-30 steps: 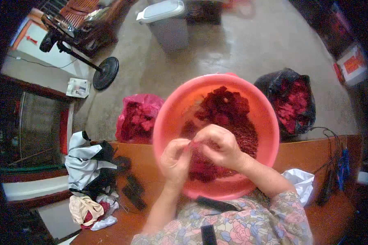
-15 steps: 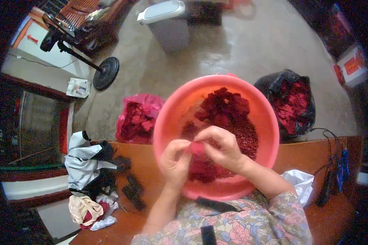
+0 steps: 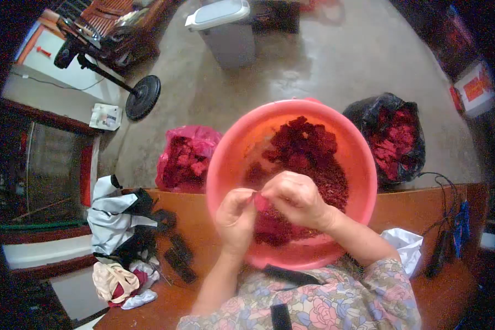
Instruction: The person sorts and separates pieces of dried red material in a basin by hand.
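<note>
Over a large pink basin (image 3: 221,148) my two hands meet, fingertips nearly touching. A small, thin pinkish-red piece (image 3: 262,203) is stretched between them; its exact kind is too blurred to tell. My left hand (image 3: 236,217) pinches its left side between thumb and fingers. Curled above its right side, my right hand (image 3: 297,198) grips it with the fingertips. Below them in the basin lies a dark red clump (image 3: 302,140) toward the far side, along with a spread of small dark red bits (image 3: 333,187).
A pink plastic bag (image 3: 187,157) of red pieces stands left of the basin, a black bag (image 3: 393,137) of similar pieces right. Clothes (image 3: 115,280) lie at lower left on the brown bench (image 3: 176,220). Farther off are a fan base (image 3: 143,98) and a grey bin (image 3: 228,44).
Both hands stay over the basin. My right hand has turned slightly and its fingers have curled in more; less of the red piece shows between the hands.
</note>
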Tool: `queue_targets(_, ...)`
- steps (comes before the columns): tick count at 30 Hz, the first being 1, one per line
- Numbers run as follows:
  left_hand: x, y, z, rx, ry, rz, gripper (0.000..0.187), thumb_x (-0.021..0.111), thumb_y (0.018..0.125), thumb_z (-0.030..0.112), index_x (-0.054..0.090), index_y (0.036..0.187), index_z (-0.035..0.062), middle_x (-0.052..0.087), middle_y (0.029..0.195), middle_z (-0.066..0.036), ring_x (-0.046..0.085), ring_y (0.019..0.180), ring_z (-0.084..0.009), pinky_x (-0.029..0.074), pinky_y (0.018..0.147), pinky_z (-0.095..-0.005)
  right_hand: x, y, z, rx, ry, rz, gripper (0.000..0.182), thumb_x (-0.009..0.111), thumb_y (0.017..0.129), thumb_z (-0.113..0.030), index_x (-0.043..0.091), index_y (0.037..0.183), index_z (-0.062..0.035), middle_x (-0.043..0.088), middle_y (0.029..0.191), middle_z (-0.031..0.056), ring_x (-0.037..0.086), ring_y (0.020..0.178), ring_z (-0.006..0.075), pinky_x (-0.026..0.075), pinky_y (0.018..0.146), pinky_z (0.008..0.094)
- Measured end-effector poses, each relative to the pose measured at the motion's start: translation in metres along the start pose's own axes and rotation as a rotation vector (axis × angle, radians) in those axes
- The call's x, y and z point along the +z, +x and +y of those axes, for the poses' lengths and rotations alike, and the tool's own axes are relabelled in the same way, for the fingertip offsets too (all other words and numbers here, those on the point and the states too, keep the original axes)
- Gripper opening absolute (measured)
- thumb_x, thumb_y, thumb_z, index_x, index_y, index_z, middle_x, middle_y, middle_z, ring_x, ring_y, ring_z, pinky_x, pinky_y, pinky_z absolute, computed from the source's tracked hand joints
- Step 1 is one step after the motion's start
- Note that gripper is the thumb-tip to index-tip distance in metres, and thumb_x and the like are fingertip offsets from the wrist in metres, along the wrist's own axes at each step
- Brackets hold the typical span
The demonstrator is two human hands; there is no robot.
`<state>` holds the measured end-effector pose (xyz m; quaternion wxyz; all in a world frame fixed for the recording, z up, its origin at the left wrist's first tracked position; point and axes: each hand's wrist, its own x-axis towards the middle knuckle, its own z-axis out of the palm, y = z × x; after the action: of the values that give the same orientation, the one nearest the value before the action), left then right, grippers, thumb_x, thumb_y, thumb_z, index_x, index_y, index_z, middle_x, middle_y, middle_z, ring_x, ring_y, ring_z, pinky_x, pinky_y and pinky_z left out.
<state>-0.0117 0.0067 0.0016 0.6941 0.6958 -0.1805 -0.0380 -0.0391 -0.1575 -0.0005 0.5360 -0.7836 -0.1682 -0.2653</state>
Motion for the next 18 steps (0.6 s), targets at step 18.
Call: queue_targets(18,0.003,0.003,0.002,-0.277,-0.026,-0.007,0.01,0.061,0.088,0.006,0.065,0.096,-0.0001,0.063,0.091,-0.002,0.057,0.081,-0.0087,0.046,0.073,-0.0218,-0.001,0.001,-0.004,0.258,-0.051,-0.034,0.018,0.065,0.074,0.002,0.063,0.091,-0.0013,0.064,0.083,0.0111,0.064,0.074,0.0232,0.051,0.063,0.0318)
